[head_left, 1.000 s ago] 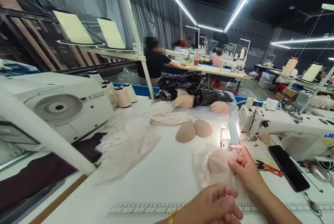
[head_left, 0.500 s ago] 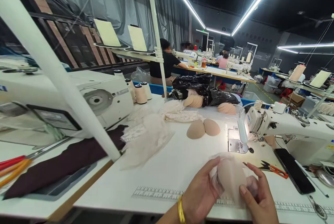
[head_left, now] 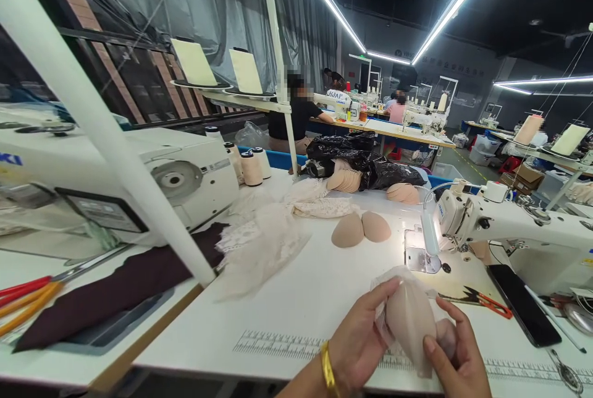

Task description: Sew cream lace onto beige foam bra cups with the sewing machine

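Observation:
Between my hands is a beige bra cup [head_left: 410, 317] with sheer pale fabric over it, held above the front edge of the white table. My left hand [head_left: 359, 339], with a gold bracelet at the wrist, grips its left side, thumb on top. On the right, my right hand [head_left: 456, 348] pinches the lower right edge of the cup and fabric between thumb and fingers. Two more beige bra cups [head_left: 348, 230] lie side by side on the table beyond. Sheer lace fabric [head_left: 264, 249] is spread to their left.
A sewing machine [head_left: 491, 219] with its lamp lit stands at the right. Orange thread snips [head_left: 488, 303] and a black phone [head_left: 523, 305] lie near my right hand. A ruler strip [head_left: 278, 345] runs along the front edge. Stacked cups [head_left: 345, 177] and black plastic bags [head_left: 389, 169] sit behind.
The cup in my hands has tilted slightly and the sheer fabric now lies more tautly over it. Both hands keep their hold in nearly the same place.

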`<state>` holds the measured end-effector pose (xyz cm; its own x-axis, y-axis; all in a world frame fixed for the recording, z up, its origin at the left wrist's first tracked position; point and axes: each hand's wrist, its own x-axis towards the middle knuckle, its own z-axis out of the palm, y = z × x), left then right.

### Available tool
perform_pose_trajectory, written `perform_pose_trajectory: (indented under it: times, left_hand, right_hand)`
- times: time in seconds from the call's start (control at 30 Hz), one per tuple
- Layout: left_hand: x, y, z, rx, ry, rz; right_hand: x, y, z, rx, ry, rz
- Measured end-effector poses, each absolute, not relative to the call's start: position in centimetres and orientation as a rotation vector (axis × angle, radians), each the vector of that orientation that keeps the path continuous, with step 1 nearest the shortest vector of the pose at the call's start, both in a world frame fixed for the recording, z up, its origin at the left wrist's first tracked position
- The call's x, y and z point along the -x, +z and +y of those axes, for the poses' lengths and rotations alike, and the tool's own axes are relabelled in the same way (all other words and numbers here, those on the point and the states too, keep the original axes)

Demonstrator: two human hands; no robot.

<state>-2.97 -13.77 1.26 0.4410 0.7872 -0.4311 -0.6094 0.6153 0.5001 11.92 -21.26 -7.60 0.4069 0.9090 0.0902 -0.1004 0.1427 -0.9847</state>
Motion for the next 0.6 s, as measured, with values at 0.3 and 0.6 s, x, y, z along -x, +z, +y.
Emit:
perform_pose_trajectory:
  times: [0.3, 0.6]
  left_hand:
    - [2.9, 0.6, -13.7, -0.368, 0.868, 0.626]
    - [2.5, 0.4, -13.6, -0.358, 0.841, 0.621]
  right_hand:
    - [-12.9, -7.5, -21.2, 1.245, 0.796, -0.943]
    - [-13.0, -8.1, -20.9, 1.127, 0.994, -0.745]
